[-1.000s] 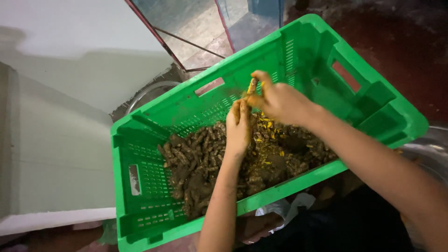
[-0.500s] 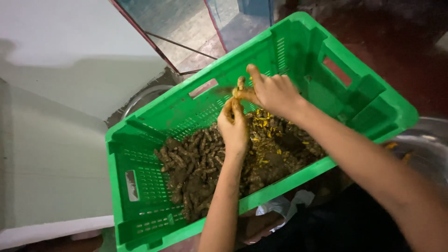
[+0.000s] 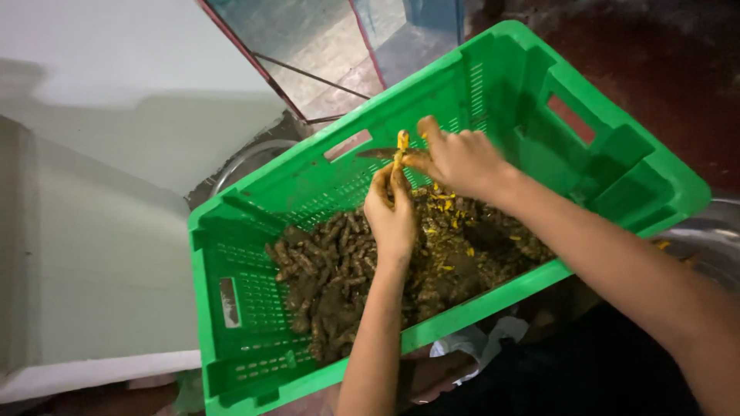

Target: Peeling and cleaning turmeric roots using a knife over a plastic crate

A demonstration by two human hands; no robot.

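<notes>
Two hands peel a root over a green crate.

The left hand (image 3: 391, 212) grips a yellow-orange root (image 3: 401, 151) upright, above the green crate (image 3: 493, 85) near its far wall; the right hand (image 3: 459, 158) is clenched on what looks like a knife (image 3: 379, 153), blade against the root. Muddy brown roots (image 3: 327, 266) and yellow peelings (image 3: 447, 208) lie heaped against the crate's near wall.

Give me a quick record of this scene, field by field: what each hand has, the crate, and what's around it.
Left hand: holds a yellow peeled root upright, grip shut.
Right hand: holds a knife against the root, grip shut.
Crate: green plastic, slotted walls, tilted.
Contents: brown muddy roots and yellow peel scraps.
Surroundings: metal bowl at right, pale wall at left.
</notes>
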